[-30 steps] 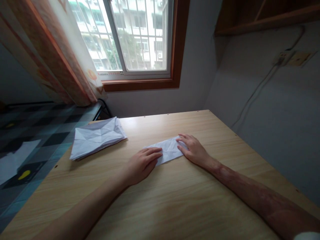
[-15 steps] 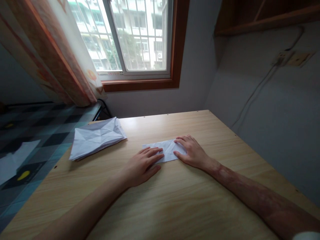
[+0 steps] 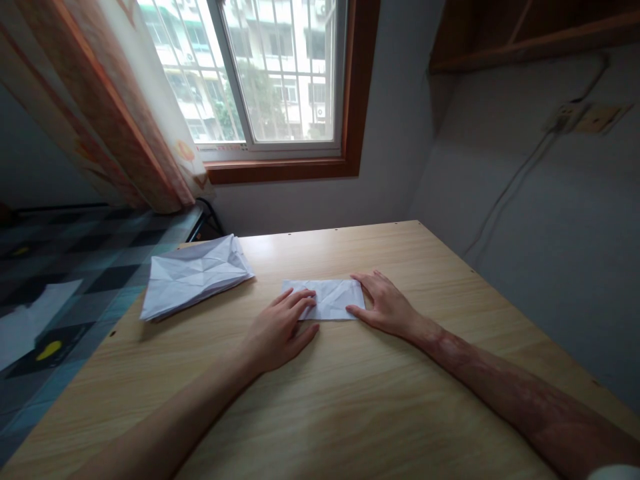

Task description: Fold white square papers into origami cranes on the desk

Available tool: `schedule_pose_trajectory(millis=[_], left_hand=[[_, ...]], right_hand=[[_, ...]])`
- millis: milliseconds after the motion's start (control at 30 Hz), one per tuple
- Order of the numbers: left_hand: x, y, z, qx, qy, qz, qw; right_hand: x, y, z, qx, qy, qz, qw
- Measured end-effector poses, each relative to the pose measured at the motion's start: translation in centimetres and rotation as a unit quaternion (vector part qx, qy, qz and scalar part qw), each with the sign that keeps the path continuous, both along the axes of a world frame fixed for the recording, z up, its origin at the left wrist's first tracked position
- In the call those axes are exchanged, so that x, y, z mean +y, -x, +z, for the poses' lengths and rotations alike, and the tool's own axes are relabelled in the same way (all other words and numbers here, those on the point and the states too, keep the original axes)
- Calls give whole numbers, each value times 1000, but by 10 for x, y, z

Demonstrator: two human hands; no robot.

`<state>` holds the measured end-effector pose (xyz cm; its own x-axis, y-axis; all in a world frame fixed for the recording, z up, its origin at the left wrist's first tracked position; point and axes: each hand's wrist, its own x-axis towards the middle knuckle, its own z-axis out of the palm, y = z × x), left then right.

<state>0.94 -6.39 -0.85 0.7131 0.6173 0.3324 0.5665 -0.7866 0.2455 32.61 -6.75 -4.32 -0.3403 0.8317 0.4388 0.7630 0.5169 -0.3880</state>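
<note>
A small folded sheet of white paper [image 3: 336, 298] with crease lines lies flat on the wooden table [image 3: 320, 407], between my two hands. My left hand [image 3: 283, 330] rests palm down, its fingertips spread over the paper's left part and its thumb on the bare wood. At the paper's right edge is my right hand [image 3: 387, 303], thumb and fingers apart, touching the right corners. Neither hand is closed round the paper. The paper's lower left portion is hidden under my left fingers.
A stack of creased white papers [image 3: 197, 273] sits at the table's back left edge. Further left, loose white sheets [image 3: 40, 317] lie on a checked cloth [image 3: 100, 257]. Behind the table are a window [image 3: 280, 80] and a wall with a cable [image 3: 505, 190].
The paper has turned a little and shifted left, so more of it shows. My left hand has slid slightly left; my right hand is almost where it was.
</note>
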Motion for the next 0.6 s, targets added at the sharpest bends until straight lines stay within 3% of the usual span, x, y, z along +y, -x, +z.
schedule_pose_trajectory(millis=[233, 400, 600], left_hand=[[4, 3, -4, -22, -37, 33, 999], [6, 2, -6, -34, -19, -7, 999], [6, 1, -6, -35, -19, -8, 999]], right_hand=[[1, -1, 4, 32, -8, 31, 999], [0, -1, 7, 87, -5, 59, 994], [-5, 1, 10, 68, -15, 57, 996]])
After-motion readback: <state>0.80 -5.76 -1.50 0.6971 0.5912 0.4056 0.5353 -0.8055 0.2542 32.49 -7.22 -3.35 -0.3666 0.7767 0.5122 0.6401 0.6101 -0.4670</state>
